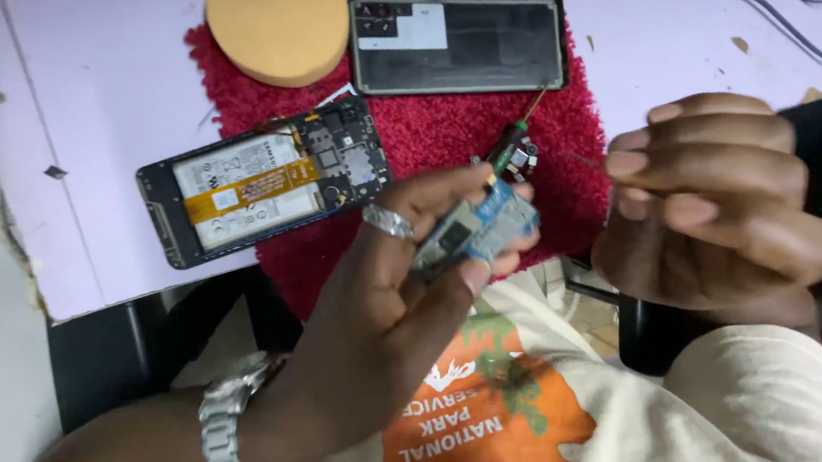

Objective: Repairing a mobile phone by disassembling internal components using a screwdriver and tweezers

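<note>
A: What does the left hand (386, 284) hold?

B: Closed on a small blue circuit board (476, 230), pinched between thumb and fingers above the front edge of the red mat (482, 134).

A: And the right hand (715, 207)?

B: Fingers curled shut; a thin screwdriver (513, 141) shows beside it, but the grip itself cannot be told.

A: On the surface (94, 71)?

B: An opened phone (260, 180), its back cover (458, 38) and a tan disc (278, 23).

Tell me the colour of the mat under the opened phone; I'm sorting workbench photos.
The shaggy mat under the opened phone is deep red, clearest in the head view.
</note>
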